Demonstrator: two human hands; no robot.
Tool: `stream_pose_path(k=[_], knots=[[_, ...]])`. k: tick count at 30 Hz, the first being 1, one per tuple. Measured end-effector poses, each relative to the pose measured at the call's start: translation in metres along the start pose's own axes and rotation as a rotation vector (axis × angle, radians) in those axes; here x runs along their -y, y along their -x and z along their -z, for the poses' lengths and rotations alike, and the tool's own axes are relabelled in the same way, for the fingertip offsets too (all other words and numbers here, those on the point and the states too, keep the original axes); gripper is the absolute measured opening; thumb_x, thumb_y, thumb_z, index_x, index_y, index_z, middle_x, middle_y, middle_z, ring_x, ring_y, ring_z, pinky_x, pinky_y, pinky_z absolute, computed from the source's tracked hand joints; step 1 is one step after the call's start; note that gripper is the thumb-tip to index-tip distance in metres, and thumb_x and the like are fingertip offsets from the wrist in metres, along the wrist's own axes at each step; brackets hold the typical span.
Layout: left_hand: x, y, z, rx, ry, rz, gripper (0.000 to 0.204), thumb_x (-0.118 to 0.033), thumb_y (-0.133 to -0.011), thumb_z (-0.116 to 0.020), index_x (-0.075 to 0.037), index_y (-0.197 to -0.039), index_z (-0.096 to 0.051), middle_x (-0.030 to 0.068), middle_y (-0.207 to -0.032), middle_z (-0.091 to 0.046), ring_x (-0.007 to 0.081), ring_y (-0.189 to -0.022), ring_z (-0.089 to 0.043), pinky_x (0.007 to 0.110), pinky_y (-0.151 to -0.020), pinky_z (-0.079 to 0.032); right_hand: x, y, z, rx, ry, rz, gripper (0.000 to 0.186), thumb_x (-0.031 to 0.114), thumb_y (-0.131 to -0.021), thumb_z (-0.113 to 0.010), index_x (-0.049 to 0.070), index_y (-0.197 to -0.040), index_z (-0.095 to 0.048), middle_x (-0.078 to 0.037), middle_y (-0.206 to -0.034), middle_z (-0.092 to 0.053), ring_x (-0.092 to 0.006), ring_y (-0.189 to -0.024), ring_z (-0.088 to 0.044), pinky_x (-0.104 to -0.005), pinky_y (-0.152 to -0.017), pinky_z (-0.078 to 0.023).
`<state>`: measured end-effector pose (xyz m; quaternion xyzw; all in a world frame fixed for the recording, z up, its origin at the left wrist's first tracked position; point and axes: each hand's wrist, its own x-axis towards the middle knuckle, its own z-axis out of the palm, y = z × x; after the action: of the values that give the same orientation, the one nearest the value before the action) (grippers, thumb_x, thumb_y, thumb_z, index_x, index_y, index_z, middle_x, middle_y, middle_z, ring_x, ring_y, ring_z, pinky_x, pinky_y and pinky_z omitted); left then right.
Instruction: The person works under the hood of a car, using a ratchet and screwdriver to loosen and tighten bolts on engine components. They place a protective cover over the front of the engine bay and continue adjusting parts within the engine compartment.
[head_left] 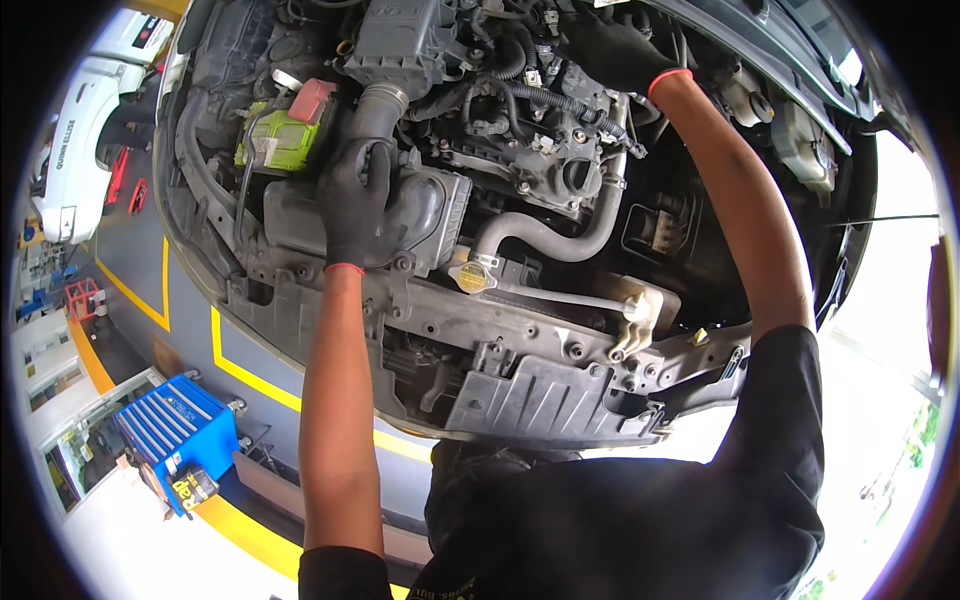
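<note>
Both my hands wear black gloves with red cuffs and are inside an open car engine bay. My left hand point(357, 205) lies over the front air cleaner housing point(440, 215). Its fingers curl round the lower end of the grey air intake hose point(378, 112), which leads up to a dark plastic intake box point(400, 42). My right hand point(615, 58) reaches to the back of the engine, beside hoses and wiring. Its fingers are lost among the dark parts. Between the hands sits the engine cover point(540, 165), with a ribbed wiring conduit point(575, 105) across it.
A lime-green battery point(283, 138) with a red terminal cover point(312, 102) stands left of my left hand. The radiator cap point(473, 277) and a curved coolant hose point(560, 243) lie in front. A blue tool cabinet point(178, 425) stands on the workshop floor at lower left.
</note>
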<state>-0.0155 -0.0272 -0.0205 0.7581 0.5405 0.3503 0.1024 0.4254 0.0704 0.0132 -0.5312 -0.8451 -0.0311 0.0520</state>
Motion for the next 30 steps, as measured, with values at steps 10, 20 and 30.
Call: stream_pose_path(k=[10, 20, 30], knots=[[0.000, -0.006, -0.004, 0.011, 0.026, -0.012, 0.029, -0.030, -0.107, -0.070, -0.002, -0.110, -0.079, 0.0244, -0.103, -0.077, 0.0478, -0.093, -0.075, 0.055, -0.083, -0.059, -0.047, -0.027, -0.066, 0.038, 0.030, 0.062, 0.032, 0.031, -0.112, -0.064, 0.003, -0.118, -0.077, -0.022, -0.112, -0.075, -0.0401, -0.102, -0.076, -0.0497, -0.088, -0.061], [-0.015, -0.024, -0.012, 0.006, -0.046, -0.185, 0.024, -0.024, -0.106, -0.071, -0.005, -0.118, -0.079, 0.0179, -0.115, -0.079, 0.0403, -0.105, -0.076, 0.049, -0.089, -0.060, -0.001, 0.013, -0.004, 0.006, -0.390, 0.172, 0.020, 0.017, -0.105, -0.066, 0.007, -0.112, -0.081, -0.016, -0.118, -0.081, -0.0346, -0.099, -0.080, -0.0468, -0.091, -0.062], [-0.092, -0.166, -0.190, 0.227, 0.183, -0.587, 0.036, -0.039, -0.104, -0.073, -0.014, -0.128, -0.081, 0.0148, -0.125, -0.082, 0.0370, -0.115, -0.078, 0.053, -0.099, -0.060, 0.066, 0.030, -0.004, -0.010, -0.144, -0.500, 0.029, 0.012, -0.103, -0.068, 0.005, -0.130, -0.076, -0.025, -0.113, -0.081, -0.0376, -0.105, -0.081, -0.0459, -0.089, -0.065]])
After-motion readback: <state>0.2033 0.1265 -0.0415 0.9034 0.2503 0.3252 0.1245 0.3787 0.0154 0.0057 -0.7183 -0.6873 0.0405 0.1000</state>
